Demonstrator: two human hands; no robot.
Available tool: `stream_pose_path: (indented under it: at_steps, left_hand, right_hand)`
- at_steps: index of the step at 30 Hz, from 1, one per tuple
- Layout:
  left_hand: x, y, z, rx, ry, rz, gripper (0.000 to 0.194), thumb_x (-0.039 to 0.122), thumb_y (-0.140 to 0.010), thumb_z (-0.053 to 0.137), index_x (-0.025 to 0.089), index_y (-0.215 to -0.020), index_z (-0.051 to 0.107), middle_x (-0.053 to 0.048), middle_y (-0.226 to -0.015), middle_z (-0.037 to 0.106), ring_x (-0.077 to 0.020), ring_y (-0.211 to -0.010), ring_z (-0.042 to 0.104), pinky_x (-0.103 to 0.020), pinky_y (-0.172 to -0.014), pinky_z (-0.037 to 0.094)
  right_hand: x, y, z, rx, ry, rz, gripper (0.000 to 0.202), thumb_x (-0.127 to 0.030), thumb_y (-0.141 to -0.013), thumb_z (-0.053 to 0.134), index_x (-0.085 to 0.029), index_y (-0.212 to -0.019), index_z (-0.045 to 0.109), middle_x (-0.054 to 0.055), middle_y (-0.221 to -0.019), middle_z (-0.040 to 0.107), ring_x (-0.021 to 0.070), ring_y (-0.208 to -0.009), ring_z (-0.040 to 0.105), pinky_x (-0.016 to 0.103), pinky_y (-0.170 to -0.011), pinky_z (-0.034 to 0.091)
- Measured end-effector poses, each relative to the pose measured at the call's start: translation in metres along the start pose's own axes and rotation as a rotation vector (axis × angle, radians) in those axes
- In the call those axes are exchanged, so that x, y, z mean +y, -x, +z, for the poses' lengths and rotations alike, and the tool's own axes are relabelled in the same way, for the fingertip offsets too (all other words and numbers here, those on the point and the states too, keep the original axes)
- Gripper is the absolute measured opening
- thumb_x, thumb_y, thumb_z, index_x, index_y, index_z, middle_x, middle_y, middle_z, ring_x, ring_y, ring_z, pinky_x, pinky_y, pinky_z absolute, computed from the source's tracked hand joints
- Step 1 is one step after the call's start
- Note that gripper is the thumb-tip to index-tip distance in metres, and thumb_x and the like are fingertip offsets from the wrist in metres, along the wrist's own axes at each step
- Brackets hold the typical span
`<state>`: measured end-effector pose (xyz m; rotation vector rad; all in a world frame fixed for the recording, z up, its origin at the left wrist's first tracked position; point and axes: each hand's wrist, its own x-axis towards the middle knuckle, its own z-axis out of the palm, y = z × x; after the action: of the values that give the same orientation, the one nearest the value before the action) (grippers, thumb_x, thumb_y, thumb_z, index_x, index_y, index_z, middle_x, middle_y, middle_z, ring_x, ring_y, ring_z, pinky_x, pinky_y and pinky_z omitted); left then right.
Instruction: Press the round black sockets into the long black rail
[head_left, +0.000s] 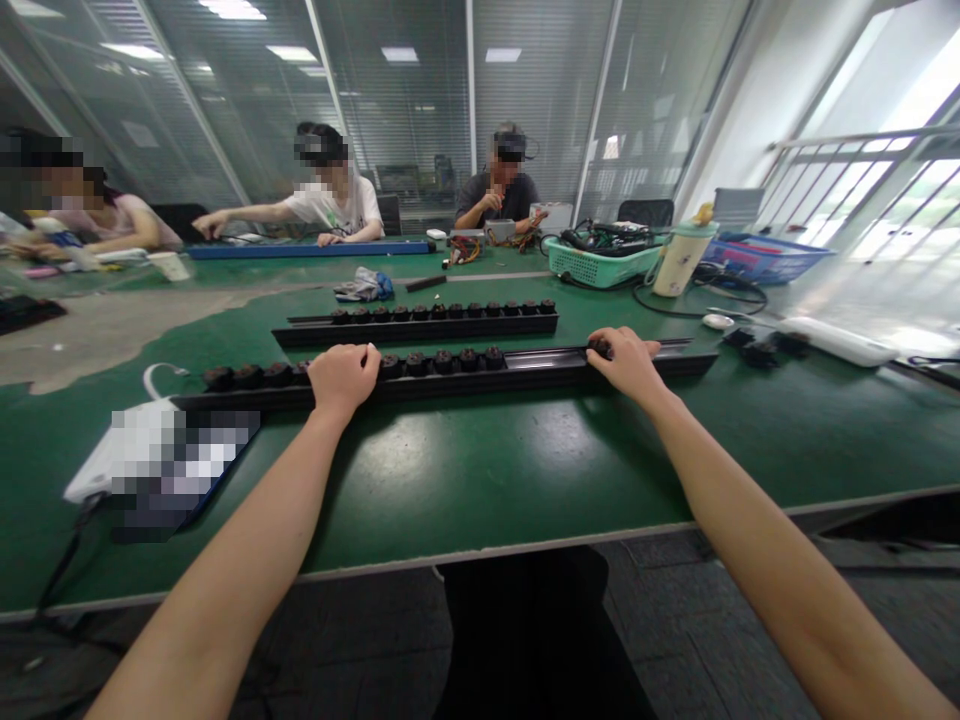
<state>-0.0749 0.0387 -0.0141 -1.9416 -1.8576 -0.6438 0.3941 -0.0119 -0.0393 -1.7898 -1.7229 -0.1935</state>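
A long black rail (465, 384) lies across the table in front of me, its open channel holding a row of black round-faced modules (443, 360) on the left and middle. My left hand (343, 378) is closed over the rail left of its middle, covering part of the row. Farther right, my right hand (628, 362) grips a dark module (600, 348) at the channel; the fingers partly hide it. Between that hand and the row, a stretch of bare channel shows. Behind lies a shorter black rail (420, 332) with a similar row of modules.
A white box (127, 450) and a phone-like device (202, 470) lie at the left. Loose black parts (765, 346) sit at the right. Farther back are a green basket (600, 264) of cables, a cream tumbler (684, 258) and grey-blue gloves (365, 285). Several people sit across the table.
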Motion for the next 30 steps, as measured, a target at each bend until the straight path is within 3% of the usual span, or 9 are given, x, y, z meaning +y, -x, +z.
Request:
stream_pose_path:
  at_steps: [30]
  left_hand:
    - [0.0014,0.0003,-0.0010,-0.002,-0.011,0.001,0.055,0.044,-0.103,0.032,0.020,-0.082,0.076,-0.015,-0.094,0.077,-0.0310,-0.091,0.069,-0.036,-0.068,0.036]
  right_hand:
    - [0.0012,0.0008,-0.0025,0.091,0.034,0.094,0.030,-0.029,-0.090,0.054,-0.020,-0.106,0.077,0.014,-0.103,0.070,0.0318,-0.105,0.056,0.046,-0.093,0.028]
